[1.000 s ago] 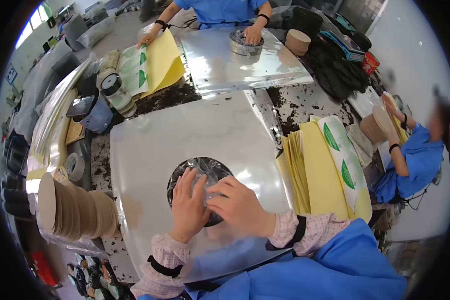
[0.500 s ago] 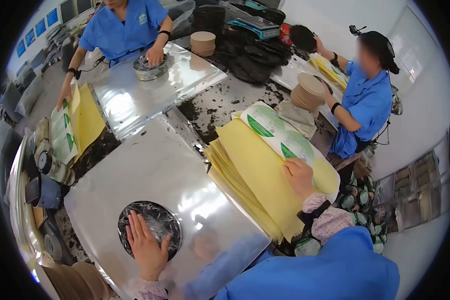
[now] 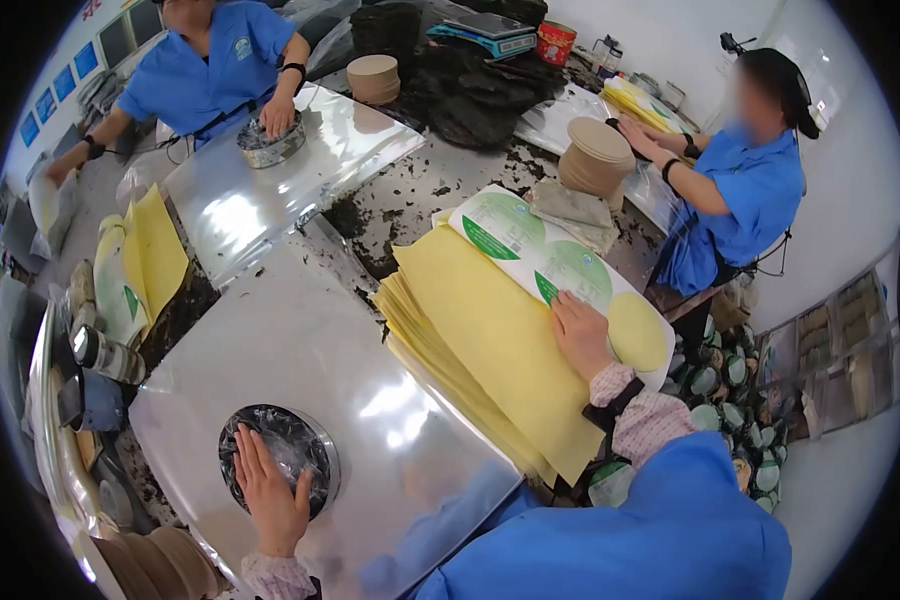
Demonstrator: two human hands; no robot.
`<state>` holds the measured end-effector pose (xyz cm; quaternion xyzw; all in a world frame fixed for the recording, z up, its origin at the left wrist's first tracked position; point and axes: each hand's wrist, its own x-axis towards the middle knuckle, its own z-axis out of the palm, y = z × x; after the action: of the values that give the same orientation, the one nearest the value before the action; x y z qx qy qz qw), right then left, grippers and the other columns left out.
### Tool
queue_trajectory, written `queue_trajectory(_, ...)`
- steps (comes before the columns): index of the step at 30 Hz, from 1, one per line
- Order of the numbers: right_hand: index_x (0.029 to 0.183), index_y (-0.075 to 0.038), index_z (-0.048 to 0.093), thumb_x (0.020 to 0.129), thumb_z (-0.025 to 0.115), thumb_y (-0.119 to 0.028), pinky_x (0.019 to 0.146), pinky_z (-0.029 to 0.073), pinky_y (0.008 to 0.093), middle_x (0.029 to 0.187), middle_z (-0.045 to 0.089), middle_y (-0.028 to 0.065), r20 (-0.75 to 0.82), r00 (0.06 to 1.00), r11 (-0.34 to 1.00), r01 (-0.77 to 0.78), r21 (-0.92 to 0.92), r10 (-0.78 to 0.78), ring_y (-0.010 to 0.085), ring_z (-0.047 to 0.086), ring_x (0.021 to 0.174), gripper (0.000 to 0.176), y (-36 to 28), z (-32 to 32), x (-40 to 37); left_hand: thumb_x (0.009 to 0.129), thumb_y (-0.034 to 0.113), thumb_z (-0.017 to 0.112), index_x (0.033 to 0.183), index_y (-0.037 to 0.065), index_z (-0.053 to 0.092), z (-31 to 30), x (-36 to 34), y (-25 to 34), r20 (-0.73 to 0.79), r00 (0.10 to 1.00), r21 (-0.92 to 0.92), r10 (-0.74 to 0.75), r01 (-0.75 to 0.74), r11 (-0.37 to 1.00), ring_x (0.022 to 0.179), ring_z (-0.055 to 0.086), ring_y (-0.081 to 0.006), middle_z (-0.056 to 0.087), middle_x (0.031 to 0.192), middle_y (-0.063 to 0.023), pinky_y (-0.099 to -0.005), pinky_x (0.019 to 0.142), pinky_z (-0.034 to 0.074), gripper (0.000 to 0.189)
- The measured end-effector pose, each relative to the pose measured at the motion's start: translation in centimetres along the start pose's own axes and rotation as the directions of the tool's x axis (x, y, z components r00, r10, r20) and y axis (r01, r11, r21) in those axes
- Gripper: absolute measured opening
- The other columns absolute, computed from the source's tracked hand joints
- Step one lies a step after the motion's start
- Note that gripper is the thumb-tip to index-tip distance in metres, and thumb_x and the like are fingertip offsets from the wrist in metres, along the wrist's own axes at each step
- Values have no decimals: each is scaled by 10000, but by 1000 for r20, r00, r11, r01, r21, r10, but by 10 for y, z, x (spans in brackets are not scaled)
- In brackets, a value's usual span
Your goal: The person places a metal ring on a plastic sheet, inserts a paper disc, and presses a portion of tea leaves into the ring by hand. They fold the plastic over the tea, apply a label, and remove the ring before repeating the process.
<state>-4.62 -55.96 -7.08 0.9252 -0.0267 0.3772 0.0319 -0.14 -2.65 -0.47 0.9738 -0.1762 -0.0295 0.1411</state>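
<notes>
My left hand [image 3: 273, 495] lies flat with fingers stretched on a dark round cake [image 3: 298, 440], which is covered in crinkled clear film and sits inside a metal ring [image 3: 331, 462]. Under the ring is a shiny film-like sheet [image 3: 270, 330]. To the right, my right hand [image 3: 582, 335] rests with extended fingers on a white sheet printed with green round labels [image 3: 510, 228]. That sheet lies on a stack of yellow paper [image 3: 480, 335]. What is beneath my left palm is hidden.
Across the table, a co-worker [image 3: 210, 70] presses a similar ring [image 3: 271, 142]. Another co-worker [image 3: 740, 190] stands at right, near stacked tan discs [image 3: 597, 155]. Dark flat cakes [image 3: 480, 105] lie at the back. More tan discs [image 3: 155, 562] stand at lower left.
My right hand has gone from curled fingers at the label sheet's edge to lying flatter on it. The right co-worker no longer holds up the dark cake; the other's hand has left the yellow paper.
</notes>
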Motion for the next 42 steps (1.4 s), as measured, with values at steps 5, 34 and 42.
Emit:
queue_trajectory(5, 908, -28, 749, 882, 696, -113, 719, 551, 386, 841, 738, 174, 356, 806, 765, -577, 288, 474, 323, 720, 790, 104, 14, -22, 36, 866, 286, 703, 1521, -147, 226, 1, -1, -2, -25, 1000, 1, 19, -19, 1000, 1539, 159, -424, 197, 1630, -306, -517, 1240, 141, 919)
queue_trajectory(34, 1551, 81, 253, 1007, 497, -547, 1206, 259, 456, 1538, 379, 311, 512, 617, 36, -617, 786, -598, 424, 371, 1440, 866, -396, -2, 106, 883, 312, 696, 1431, 141, 546, 38, -17, -36, -93, 994, -458, 55, -92, 884, 1397, 460, -318, 547, 1462, -104, -450, 1177, 334, 592)
queue_trajectory(42, 1570, -119, 355, 956, 572, -415, 1174, 143, 690, 1617, 295, 236, 249, 564, 446, 242, 862, -787, 389, 213, 1533, 715, -426, -13, 83, 987, 86, 462, 1429, -89, 475, 16, -25, -31, -704, 656, -554, -272, -268, 788, 1391, 488, -330, 500, 1501, -220, -452, 1132, 394, 476)
